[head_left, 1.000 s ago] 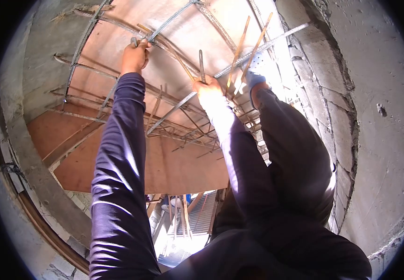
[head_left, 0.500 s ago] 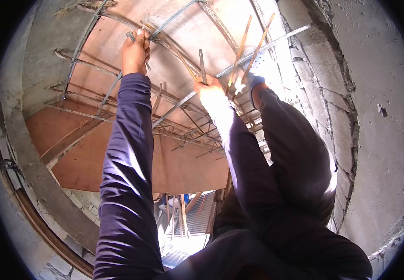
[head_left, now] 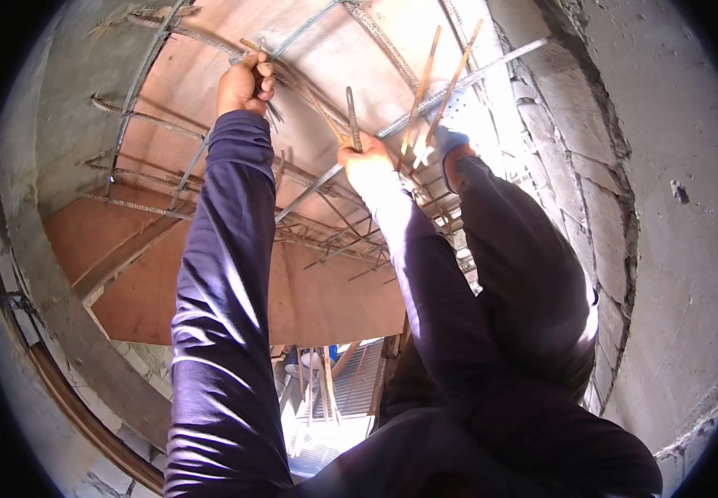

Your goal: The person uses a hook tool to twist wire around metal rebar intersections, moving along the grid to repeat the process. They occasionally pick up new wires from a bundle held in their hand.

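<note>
The left hand (head_left: pixel 245 83) is raised by a crossing of the steel bars (head_left: pixel 504 63), its fingers curled closed around thin dark strands (head_left: pixel 274 113) whose ends poke out below; the rest of them is hidden. The right hand (head_left: pixel 368 158) has its fingers clamped on a dark rod (head_left: pixel 352 116) standing up from the fist. Near it, 2 rusty rods (head_left: pixel 422 87) slant beside a light-blue shoe (head_left: pixel 452 135).

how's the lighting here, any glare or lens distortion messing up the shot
Head view: strong glare bleaches the right hand near the wrist and much of the shoe beyond; head view: the dark trouser leg loses detail in shade; head view: fisheye distortion bows the surroundings, with black corners.
</note>
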Demonstrator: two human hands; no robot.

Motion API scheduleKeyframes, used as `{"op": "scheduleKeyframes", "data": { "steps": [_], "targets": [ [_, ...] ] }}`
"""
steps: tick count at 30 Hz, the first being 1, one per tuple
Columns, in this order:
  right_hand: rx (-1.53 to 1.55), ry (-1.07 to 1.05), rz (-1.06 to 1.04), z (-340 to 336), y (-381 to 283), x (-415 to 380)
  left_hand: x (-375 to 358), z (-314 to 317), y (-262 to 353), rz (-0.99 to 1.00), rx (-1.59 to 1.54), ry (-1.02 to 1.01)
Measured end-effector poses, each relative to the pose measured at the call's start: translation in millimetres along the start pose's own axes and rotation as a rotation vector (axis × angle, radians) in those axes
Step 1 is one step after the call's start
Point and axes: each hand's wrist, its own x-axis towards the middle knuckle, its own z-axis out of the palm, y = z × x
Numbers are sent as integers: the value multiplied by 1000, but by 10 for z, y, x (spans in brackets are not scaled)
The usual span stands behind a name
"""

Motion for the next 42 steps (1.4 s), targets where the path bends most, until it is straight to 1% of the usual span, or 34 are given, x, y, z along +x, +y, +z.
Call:
{"op": "scheduleKeyframes", "data": {
  "steps": [1,5,7,8,10,11,14,18,20,22,24,25,27,29,32,34,36,38,40,41,42],
  "targets": [
    [0,7,4,-4,-14,-6,17,-13,5,-5,6,14],
    [11,-18,32,-25,-41,-8,151,-160,52,-67,-33,-55],
    [4,-21,35,-20,-51,-13,231,-204,92,-88,-206,-165],
    [15,-28,29,-22,-62,-23,244,-204,105,-88,-203,-166],
    [26,-33,20,-27,-63,-3,269,-177,147,-121,-383,-128],
    [6,-32,21,-16,-42,8,264,-163,147,-123,-382,-129],
    [-38,-38,38,3,-36,19,238,-139,102,-138,-527,-126],
    [-41,-82,81,10,4,48,299,-140,-5,-78,-467,-84],
    [-53,-56,66,19,-22,38,292,-134,-28,-136,-506,-148],
    [-65,-27,58,15,-21,18,276,-146,-28,-149,-508,-160],
    [-111,-7,35,23,-25,18,263,-176,25,-154,-402,-125],
    [-110,-8,36,19,-62,-4,259,-135,67,-149,-283,-48],
    [-70,-33,78,-11,-134,-47,232,-83,184,-158,-231,-46],
    [-66,-23,69,0,-91,-25,245,-67,221,-181,-127,-44],
    [-76,-13,58,-5,-88,-16,127,-88,231,-179,-78,-45],
    [-92,-10,51,13,-78,3,56,-107,201,-186,-86,-20],
    [-74,47,3,56,-24,20,23,-146,165,-223,-89,-28],
    [-118,65,-2,45,-124,-43,22,-155,180,-240,-75,-43],
    [-168,83,-8,56,-146,-18,57,-117,152,-218,-190,-2],
    [-204,68,1,76,-116,46,85,-118,190,-299,-192,16],
    [-239,53,19,91,-58,78,92,-140,178,-304,-193,17]
  ]
}}
